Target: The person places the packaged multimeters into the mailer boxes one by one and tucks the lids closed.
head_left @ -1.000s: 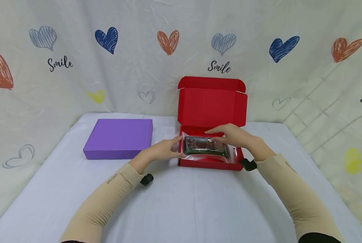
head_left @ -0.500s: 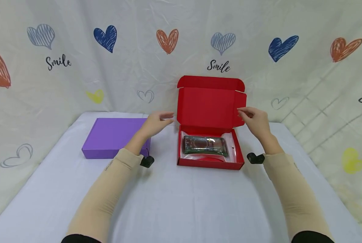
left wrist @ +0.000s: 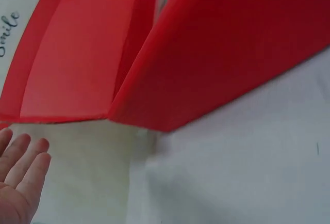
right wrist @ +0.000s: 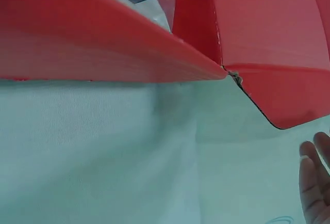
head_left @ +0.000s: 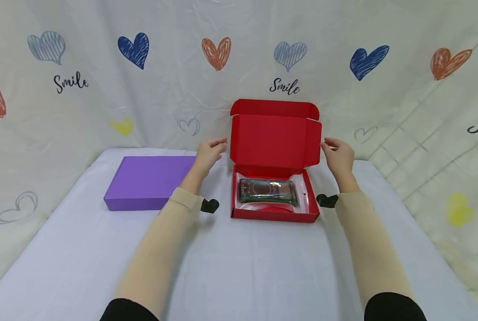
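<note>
On the far backdrop I read "Smile" twice, plus one cropped. Right of one purple box (head_left: 148, 178), one red box (head_left: 275, 216) holds one dark packet (head_left: 267, 191); left hand (head_left: 208, 155) and right hand (head_left: 341, 159), fingers extended, flank its lid (head_left: 275, 140).

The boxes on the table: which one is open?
The red box, with the dark package inside: its lid stands raised; the purple box is closed.

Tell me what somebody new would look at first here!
Probably the bright red cardboard box, open just right of the head view's middle, with a shiny dark packet inside. A bare left hand and a bare right hand flank its upright red lid. Next, the closed, flat purple box lies on the white cloth-covered table, left of the red one.
</note>
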Demonstrator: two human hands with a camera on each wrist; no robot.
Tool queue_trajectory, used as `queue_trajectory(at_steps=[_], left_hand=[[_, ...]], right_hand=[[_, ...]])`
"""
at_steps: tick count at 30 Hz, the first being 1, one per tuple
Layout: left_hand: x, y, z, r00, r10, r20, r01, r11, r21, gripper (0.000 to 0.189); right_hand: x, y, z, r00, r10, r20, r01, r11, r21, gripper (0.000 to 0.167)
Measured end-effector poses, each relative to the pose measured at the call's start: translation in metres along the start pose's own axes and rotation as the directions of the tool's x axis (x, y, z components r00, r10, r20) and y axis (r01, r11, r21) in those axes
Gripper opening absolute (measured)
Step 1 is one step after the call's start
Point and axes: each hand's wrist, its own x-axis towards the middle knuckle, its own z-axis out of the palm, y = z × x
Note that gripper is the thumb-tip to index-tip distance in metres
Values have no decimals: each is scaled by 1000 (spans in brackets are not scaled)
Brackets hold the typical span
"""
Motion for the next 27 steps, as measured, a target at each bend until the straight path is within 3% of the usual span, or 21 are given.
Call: queue_trajectory(at_steps=[7, 15, 27], left_hand=[[3, -5, 19, 1000, -17, -23, 17, 1000, -15, 44], [3, -5, 28, 999, -24, -43, 22, 999, -46, 42], [-6, -10, 27, 1000, -3, -29, 2, 998, -59, 40]], right_hand=[[0, -2, 4, 991, 79, 110, -87, 994, 69, 42], [-2, -6, -3, 983, 81, 167, -98, 991, 93, 43], [-14, -4, -10, 977, -48, 206, 10, 983, 183, 44]])
